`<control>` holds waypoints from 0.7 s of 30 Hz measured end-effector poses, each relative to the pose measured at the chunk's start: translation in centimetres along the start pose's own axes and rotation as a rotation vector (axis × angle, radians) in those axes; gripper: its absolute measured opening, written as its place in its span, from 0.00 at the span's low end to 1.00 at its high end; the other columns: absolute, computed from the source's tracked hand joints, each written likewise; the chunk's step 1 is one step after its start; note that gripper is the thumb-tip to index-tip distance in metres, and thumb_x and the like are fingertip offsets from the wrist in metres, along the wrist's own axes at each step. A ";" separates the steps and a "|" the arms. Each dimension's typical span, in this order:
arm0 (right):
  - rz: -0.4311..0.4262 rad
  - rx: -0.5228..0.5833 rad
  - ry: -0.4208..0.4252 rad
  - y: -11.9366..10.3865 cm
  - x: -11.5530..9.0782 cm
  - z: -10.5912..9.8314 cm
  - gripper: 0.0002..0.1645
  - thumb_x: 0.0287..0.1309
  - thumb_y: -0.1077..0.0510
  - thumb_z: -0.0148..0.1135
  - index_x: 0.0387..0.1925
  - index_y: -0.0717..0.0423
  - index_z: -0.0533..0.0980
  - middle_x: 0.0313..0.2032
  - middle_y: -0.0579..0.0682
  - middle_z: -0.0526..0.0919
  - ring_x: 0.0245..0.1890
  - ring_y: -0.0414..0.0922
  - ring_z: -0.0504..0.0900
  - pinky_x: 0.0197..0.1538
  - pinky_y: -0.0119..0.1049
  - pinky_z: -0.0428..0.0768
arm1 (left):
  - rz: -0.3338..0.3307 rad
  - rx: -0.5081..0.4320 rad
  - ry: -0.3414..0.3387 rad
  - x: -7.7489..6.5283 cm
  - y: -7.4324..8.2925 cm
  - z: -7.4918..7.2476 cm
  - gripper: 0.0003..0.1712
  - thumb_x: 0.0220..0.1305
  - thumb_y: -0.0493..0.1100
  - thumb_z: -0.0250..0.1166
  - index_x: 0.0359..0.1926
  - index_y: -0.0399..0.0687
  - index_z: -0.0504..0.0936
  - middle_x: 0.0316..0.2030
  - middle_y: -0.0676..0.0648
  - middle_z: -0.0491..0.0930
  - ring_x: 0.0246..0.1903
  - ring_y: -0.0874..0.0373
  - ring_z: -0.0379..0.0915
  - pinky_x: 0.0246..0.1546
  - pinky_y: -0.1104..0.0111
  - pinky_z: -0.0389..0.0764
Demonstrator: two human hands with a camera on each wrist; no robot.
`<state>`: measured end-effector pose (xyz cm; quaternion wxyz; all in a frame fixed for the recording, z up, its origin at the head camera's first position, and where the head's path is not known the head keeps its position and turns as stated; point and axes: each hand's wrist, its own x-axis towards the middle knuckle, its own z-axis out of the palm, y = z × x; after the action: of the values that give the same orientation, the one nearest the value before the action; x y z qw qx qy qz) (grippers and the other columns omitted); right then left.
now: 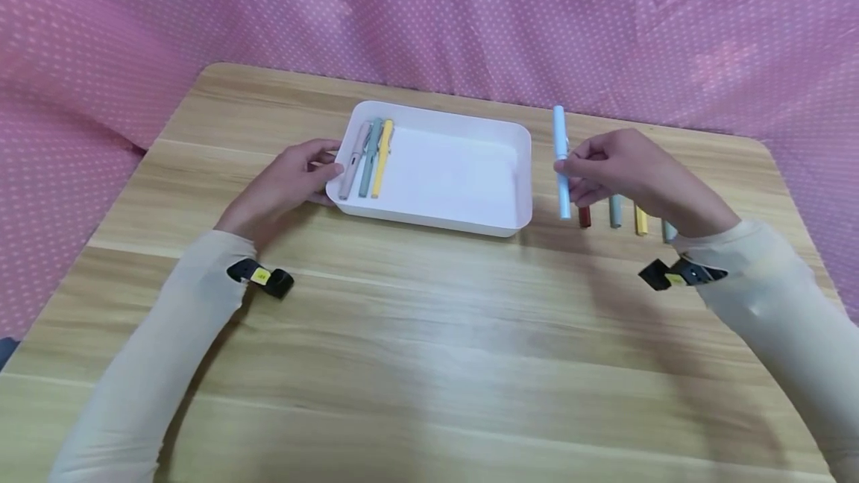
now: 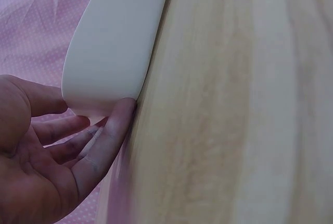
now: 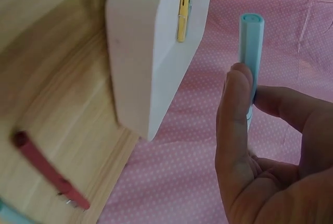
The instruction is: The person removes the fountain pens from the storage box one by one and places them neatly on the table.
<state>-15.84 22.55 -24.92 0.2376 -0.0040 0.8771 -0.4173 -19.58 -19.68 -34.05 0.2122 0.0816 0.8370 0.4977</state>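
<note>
Hands sit well apart over a wood-grain worktop (image 1: 416,334), pale sleeves (image 1: 161,364) reaching in on either side of a broad stretch of wood. The right hand (image 1: 624,170) pinches a light-blue pen (image 1: 560,141) between thumb and fingers, holding it off the worktop, lengthwise front to back, just beside the right end of a white tray (image 1: 456,177). Ends of four pens, a red pen (image 1: 585,217) leftmost, show below that hand. Opposite, the left hand (image 1: 282,177) grips the tray's left end, thumb at the rim. Three pens, the yellow pen (image 1: 382,161) innermost, lie side by side there, leaving open room rightward. Behind the tray, a narrow strip of worktop meets pink dotted cloth (image 1: 429,21).
</note>
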 end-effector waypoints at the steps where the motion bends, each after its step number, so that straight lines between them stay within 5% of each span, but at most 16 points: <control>1: 0.004 0.004 0.005 0.4 -0.3 0.0 0.28 0.61 0.46 0.61 0.43 0.70 0.72 0.33 0.57 0.83 0.34 0.52 0.84 0.41 0.42 0.85 | 0.001 0.005 -0.001 0.0 -0.1 0.0 0.30 0.73 0.47 0.50 0.72 0.47 0.55 0.56 0.41 0.67 0.51 0.48 0.71 0.41 0.65 0.84; 21: 0.118 -0.005 -0.067 7.4 -5.7 2.8 0.24 0.63 0.48 0.60 0.41 0.70 0.73 0.31 0.56 0.83 0.32 0.48 0.84 0.38 0.41 0.86 | -0.026 0.002 -0.024 0.1 -0.1 -0.3 0.32 0.73 0.50 0.49 0.73 0.50 0.53 0.57 0.42 0.65 0.51 0.49 0.70 0.43 0.66 0.83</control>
<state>-8.21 26.54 -29.50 0.2912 0.0331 0.8683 -0.4002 -19.83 -19.92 -34.08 0.2286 0.0767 0.8359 0.4931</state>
